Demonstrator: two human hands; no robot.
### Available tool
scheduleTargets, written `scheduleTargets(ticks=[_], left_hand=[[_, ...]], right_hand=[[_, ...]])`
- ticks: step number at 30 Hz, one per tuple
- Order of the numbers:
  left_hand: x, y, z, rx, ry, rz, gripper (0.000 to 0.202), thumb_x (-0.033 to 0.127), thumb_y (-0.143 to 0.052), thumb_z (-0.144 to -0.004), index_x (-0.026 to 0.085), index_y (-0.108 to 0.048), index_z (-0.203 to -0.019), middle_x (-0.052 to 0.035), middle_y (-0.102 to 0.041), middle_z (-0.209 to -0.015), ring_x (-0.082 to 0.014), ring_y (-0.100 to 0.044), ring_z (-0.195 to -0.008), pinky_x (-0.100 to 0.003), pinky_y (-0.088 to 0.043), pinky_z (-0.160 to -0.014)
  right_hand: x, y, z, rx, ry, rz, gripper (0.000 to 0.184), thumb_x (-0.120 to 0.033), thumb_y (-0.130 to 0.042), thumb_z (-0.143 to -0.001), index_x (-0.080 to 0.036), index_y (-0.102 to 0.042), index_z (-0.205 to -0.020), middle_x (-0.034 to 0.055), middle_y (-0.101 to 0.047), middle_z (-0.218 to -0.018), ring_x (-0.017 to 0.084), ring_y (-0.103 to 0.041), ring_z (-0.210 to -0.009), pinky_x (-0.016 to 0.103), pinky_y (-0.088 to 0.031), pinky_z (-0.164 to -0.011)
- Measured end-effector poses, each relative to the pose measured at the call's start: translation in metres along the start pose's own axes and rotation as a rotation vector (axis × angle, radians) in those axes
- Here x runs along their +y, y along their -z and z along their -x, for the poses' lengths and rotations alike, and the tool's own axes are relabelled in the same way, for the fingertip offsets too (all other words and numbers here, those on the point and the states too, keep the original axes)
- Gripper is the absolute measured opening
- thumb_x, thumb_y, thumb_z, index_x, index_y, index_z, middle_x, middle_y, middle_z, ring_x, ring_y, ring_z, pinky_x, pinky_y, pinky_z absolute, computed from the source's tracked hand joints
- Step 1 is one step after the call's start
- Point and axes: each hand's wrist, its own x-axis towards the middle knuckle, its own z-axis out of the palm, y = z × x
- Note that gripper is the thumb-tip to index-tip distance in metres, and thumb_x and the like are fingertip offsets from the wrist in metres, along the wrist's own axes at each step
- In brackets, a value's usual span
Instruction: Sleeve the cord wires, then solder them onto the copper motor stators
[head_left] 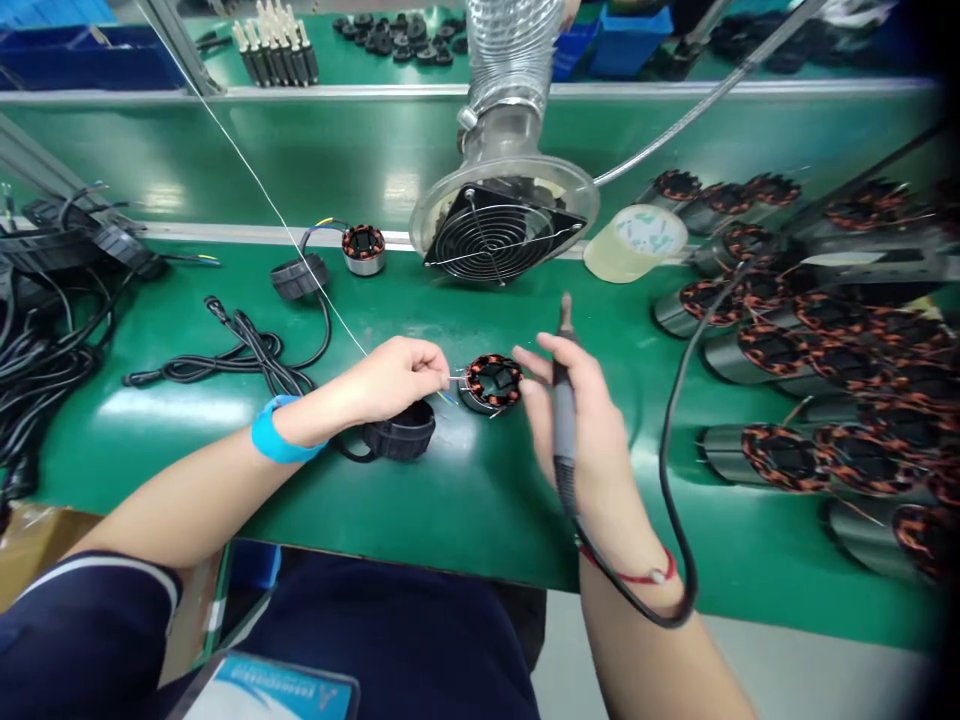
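My left hand [394, 380] is closed in a pinch on a thin solder wire [259, 183], which runs down from the upper left; its end points at the stator. That motor stator [474, 398], with copper windings and a black insulator, sits upright on the bench between my hands. In my right hand [600, 440] is a grey soldering iron [565, 425], tip pointing up and away from the stator. The fingertips of this hand are at the stator's right edge; whether they touch is unclear. A black round cap [401, 437] with coloured wires lies beneath my left hand.
A fume extractor fan [491, 240] hangs ahead, beside a yellowish tub [636, 243]. Several stators [780, 355] crowd the right side. Another stator [364, 250] and a black ring [300, 276] stand behind. Black cables [255, 345] lie left. The iron's cord [670, 400] loops over my right wrist.
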Motion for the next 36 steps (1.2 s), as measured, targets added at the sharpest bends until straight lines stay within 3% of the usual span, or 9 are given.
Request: scheduleTargets(ticks=[4, 7, 11, 16, 36], left_hand=[[-0.004, -0.001, 0.002, 0.062, -0.001, 0.015, 0.011, 0.019, -0.054, -0.076, 0.014, -0.057, -0.067, 0.0064, -0.042, -0.054, -0.006, -0.033, -0.05, -0.021, -0.027, -0.049], [-0.003, -0.003, 0.004, 0.09, -0.05, -0.017, 0.011, 0.016, -0.05, -0.075, 0.014, -0.055, -0.065, 0.0063, -0.041, -0.054, -0.0057, -0.033, -0.051, -0.021, -0.027, -0.049], [-0.001, -0.004, 0.005, 0.102, -0.048, -0.042, 0.01, 0.015, -0.049, -0.073, 0.015, -0.054, -0.064, 0.0063, -0.04, -0.053, -0.0059, -0.033, -0.051, -0.022, -0.027, -0.049], [-0.002, -0.004, 0.003, 0.107, -0.043, -0.059, 0.011, 0.015, -0.05, -0.074, 0.015, -0.054, -0.063, 0.0058, -0.04, -0.053, -0.006, -0.032, -0.05, -0.022, -0.026, -0.049], [-0.002, -0.005, -0.001, 0.104, -0.049, 0.007, 0.011, 0.013, -0.049, -0.072, 0.014, -0.056, -0.064, 0.0054, -0.038, -0.052, -0.0055, -0.031, -0.049, -0.022, -0.026, -0.049]], right_hand=[[-0.012, 0.002, 0.017, 0.139, 0.008, -0.089, 0.043, -0.029, -0.052, -0.094, -0.027, -0.047, -0.137, 0.0061, -0.073, -0.1, 0.018, -0.07, -0.076, 0.038, -0.058, -0.074], [-0.012, -0.002, 0.036, 0.255, 0.094, -0.127, 0.028, -0.025, -0.061, -0.088, -0.025, -0.063, -0.116, 0.0058, -0.07, -0.097, 0.019, -0.068, -0.073, 0.038, -0.057, -0.068], [-0.004, -0.009, 0.049, 0.37, 0.193, -0.188, 0.022, -0.02, -0.065, -0.083, -0.023, -0.065, -0.105, 0.0019, -0.066, -0.081, 0.016, -0.065, -0.058, 0.032, -0.053, -0.051], [-0.001, -0.011, 0.049, 0.38, 0.194, -0.193, 0.017, -0.022, -0.064, -0.084, -0.02, -0.064, -0.1, 0.0012, -0.066, -0.073, 0.017, -0.065, -0.052, 0.03, -0.051, -0.043], [-0.006, -0.016, 0.048, 0.382, 0.175, -0.214, 0.016, -0.027, -0.064, -0.086, -0.019, -0.064, -0.1, 0.0021, -0.067, -0.078, 0.015, -0.067, -0.05, 0.027, -0.052, -0.038]])
